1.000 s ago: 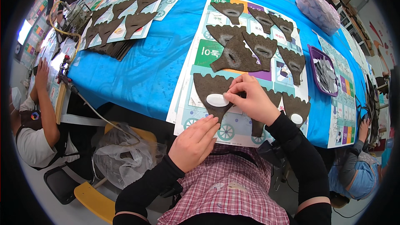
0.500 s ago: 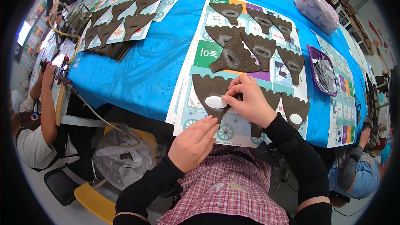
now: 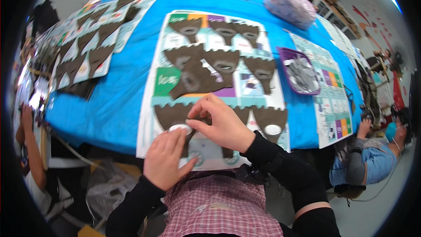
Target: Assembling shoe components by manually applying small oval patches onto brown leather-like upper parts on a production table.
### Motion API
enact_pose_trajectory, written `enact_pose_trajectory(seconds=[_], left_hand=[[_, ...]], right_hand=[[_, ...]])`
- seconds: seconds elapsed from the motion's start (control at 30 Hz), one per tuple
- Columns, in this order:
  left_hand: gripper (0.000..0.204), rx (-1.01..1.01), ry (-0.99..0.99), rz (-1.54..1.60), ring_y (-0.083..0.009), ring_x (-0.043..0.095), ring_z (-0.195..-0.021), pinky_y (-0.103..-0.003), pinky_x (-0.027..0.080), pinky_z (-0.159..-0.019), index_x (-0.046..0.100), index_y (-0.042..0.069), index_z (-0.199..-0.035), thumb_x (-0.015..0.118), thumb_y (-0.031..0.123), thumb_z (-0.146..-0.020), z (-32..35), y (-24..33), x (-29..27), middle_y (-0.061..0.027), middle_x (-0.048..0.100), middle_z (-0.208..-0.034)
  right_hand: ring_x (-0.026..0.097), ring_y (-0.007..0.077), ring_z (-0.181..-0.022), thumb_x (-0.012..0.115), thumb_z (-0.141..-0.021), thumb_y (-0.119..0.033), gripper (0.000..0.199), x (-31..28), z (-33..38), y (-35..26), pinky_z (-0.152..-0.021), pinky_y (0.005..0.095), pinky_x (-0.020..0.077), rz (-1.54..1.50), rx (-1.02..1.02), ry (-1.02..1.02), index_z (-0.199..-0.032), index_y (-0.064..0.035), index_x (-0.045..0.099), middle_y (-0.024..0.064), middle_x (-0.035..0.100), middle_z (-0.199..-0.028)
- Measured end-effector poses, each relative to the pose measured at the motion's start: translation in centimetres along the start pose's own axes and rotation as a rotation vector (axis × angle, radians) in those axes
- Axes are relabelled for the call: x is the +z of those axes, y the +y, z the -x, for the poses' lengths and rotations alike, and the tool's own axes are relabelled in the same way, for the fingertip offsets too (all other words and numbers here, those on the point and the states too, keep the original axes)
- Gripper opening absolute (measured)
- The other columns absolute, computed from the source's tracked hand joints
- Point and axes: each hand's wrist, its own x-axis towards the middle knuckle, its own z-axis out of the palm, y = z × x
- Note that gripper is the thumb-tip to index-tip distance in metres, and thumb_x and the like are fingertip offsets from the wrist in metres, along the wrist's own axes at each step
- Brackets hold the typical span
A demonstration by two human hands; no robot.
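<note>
A brown crown-topped felt-like cutout lies on a printed sheet in front of me, bearing a white oval patch. The fingers of my left hand are stretched flat over the patch's lower edge. At its right end, the thumb and forefinger of my right hand are pinched together, and the patch's edge seems to be between them. To the right, a similar cutout carries another white oval. A third, between them, is partly hidden by my right hand. Farther back, several cutouts show rough grey oval marks.
A purple basket of grey oval pieces stands right of the sheets on the blue-covered table. More cutouts lie at left. A pinkish plastic bag sits far right. Other people's arms show at both sides.
The whole view has swung, so the table sits farther left and lower. My left fingers have moved up onto the white oval patch. My right hand stays pinched at its right end.
</note>
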Motion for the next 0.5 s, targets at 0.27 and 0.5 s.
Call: enact_pose_trajectory(seconds=[0.27,0.5], left_hand=[[0.056,0.031,-0.100,-0.005,-0.0302,0.055,-0.097,-0.040,0.043,-0.087,0.059,-0.003,-0.117,0.071,0.027,-0.072,-1.6,-0.1,-2.2,-0.0132,0.057,-0.109],[0.042,0.000,-0.134,0.038,-0.0272,0.058,-0.088,-0.038,0.046,-0.075,0.063,0.001,-0.108,0.070,0.022,-0.073,-2.8,0.3,-3.1,-0.0092,0.058,-0.098]], right_hand=[[0.061,0.0191,-0.081,0.068,-0.085,-0.016,0.019,-23.1,2.1,6.6,-0.077,0.0304,0.0489,0.518,0.236,0.545,-0.098,-0.0029,0.064,0.0078,0.063,-0.093],[0.058,0.0266,-0.093,0.066,-0.072,-0.007,0.011,-27.3,-1.5,15.0,-0.084,0.0390,0.0473,1.189,-0.233,0.137,-0.080,-0.0100,0.073,0.0068,0.064,-0.093]])
